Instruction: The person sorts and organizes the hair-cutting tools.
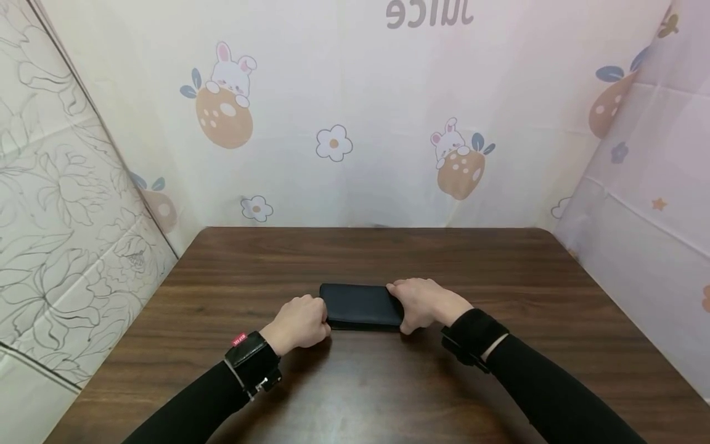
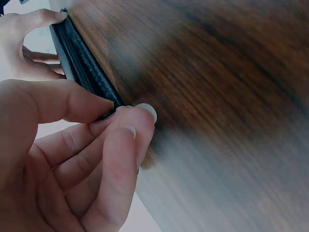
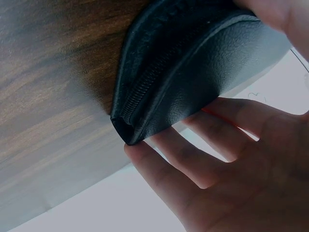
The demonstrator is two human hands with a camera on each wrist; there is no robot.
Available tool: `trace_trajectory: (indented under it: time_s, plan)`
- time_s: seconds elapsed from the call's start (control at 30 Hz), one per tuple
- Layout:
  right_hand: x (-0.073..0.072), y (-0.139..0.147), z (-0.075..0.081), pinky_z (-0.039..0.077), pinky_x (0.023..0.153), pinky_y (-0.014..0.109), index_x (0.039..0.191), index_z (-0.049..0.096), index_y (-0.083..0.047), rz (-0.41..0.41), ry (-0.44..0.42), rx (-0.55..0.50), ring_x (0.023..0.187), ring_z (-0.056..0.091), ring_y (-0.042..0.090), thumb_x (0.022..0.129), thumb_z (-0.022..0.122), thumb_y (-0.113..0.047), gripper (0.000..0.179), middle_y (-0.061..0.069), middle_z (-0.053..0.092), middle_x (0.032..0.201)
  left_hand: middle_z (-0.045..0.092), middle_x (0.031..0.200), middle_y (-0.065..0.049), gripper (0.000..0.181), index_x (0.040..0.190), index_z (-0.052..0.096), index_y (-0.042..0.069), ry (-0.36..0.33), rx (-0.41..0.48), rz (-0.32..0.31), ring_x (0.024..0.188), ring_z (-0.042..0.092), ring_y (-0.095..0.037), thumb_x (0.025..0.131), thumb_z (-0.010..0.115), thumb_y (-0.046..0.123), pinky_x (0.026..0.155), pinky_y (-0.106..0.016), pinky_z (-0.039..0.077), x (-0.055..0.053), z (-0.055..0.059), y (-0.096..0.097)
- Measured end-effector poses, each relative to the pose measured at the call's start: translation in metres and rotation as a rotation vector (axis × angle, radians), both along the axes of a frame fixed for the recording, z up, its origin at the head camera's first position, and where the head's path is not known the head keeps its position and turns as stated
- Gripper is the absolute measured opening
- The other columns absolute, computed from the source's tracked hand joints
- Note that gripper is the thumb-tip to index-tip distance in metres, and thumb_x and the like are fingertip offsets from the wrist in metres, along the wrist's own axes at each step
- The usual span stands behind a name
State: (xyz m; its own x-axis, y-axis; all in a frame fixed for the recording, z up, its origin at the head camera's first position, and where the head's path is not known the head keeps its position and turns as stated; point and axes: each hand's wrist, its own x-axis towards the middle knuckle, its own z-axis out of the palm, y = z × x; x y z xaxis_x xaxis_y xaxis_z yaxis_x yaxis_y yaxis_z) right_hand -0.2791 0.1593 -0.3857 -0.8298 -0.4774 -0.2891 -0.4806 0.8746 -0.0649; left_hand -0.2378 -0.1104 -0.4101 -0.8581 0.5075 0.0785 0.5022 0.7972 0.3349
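Note:
A black leather-like zippered wallet (image 1: 362,306) lies flat on the wooden table. My left hand (image 1: 299,323) is at its left end; in the left wrist view, the thumb and curled fingers (image 2: 126,140) pinch the end of the zip side, and whatever lies between the tips is hidden. Round the right end, my right hand (image 1: 424,303) grips the wallet, thumb on the near side and fingers on the far side. Up close in the right wrist view, the zip teeth (image 3: 149,75) run along the wallet's edge, and the right fingers (image 3: 186,150) spread against its other side.
The brown wooden table (image 1: 377,388) reaches back to a printed curtain (image 1: 333,80) with rabbits and flowers. Another patterned sheet (image 1: 72,203) hangs along the left, and the curtain continues along the right. A black band with a device sits on each wrist.

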Motion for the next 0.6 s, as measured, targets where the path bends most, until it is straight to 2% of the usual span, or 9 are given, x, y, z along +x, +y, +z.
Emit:
trace_trajectory:
  time_s: [0.33, 0.6]
  plan:
    - [0.0008, 0.0014, -0.0012, 0.046, 0.103, 0.05, 0.152, 0.044, 0.0, 0.004, -0.005, -0.003, 0.132, 0.052, 0.034, 0.079, 0.084, -0.025, 0.087, 0.017, 0.05, 0.15, 0.012, 0.049, 0.012, 0.055, 0.05, 0.025, 0.021, -0.028, 0.007, 0.0, 0.045, 0.012, -0.005, 0.081, 0.067, 0.003, 0.047, -0.024, 0.013, -0.0034, -0.0028, -0.0017]
    - [0.0009, 0.0007, 0.0011, 0.046, 0.102, 0.05, 0.151, 0.045, 0.001, 0.002, -0.004, -0.012, 0.131, 0.052, 0.035, 0.078, 0.085, -0.024, 0.087, 0.017, 0.05, 0.149, 0.016, 0.047, 0.012, 0.053, 0.049, 0.031, 0.021, -0.077, -0.012, 0.006, 0.044, 0.017, -0.006, 0.085, 0.067, 0.005, 0.046, -0.024, 0.015, -0.0074, -0.0026, -0.0036]
